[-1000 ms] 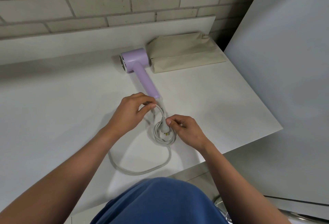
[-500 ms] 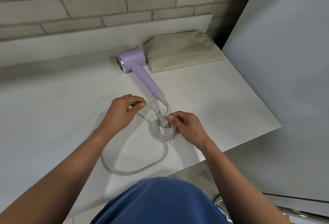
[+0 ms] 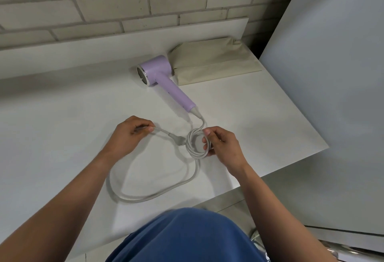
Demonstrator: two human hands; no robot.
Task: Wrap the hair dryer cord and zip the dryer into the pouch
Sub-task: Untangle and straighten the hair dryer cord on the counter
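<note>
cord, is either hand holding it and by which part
Both. The left hand pinches the cord just behind the plug; the right hand holds the coil at its right side.

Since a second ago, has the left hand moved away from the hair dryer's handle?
Yes. The left hand has pulled left along the table, away from the end of the hair dryer handle, drawing the cord out sideways.
</note>
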